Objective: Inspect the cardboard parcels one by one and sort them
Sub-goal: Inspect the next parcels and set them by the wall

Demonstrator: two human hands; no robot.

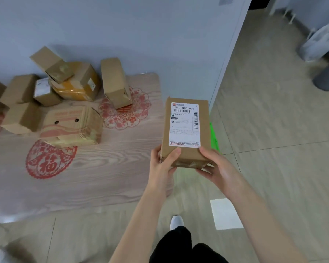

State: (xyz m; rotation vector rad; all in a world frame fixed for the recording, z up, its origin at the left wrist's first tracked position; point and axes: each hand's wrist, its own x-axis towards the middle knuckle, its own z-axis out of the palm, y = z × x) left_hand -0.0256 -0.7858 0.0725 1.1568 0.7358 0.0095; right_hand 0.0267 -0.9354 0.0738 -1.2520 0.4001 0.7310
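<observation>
Black trousers (179, 247) and a white shoe (176, 222) were seen nearest, over a tiled floor (273, 168). Just above them one parcel (186, 156) was held in the air by both hands, beyond the right edge of the table (84, 177) and not resting on it. The left hand (162, 164) was clamped on the near left corner, with the thumb laid on the top face and the fingers curled below. The right hand (217, 166) was clamped on the near right corner in the same way. The two hands were separated by the parcel between them.

The label (184, 124) was turned up towards the camera, so the step in hand was judged to be the inspection of this parcel. For the next move a decision on its group would be needed, and then a carry to the proper place with a firm grip on both corners. Where that place was could not be told.

On the table a pile (65, 92) of other parcels was seen against the wall (122, 25), some leaned on each other, well apart from the held one. All were closed, so nothing of their contents could be known. No bin or crate for sorting was made out with certainty. A grey object (327, 78) at the far right was too unclear to be named.
</observation>
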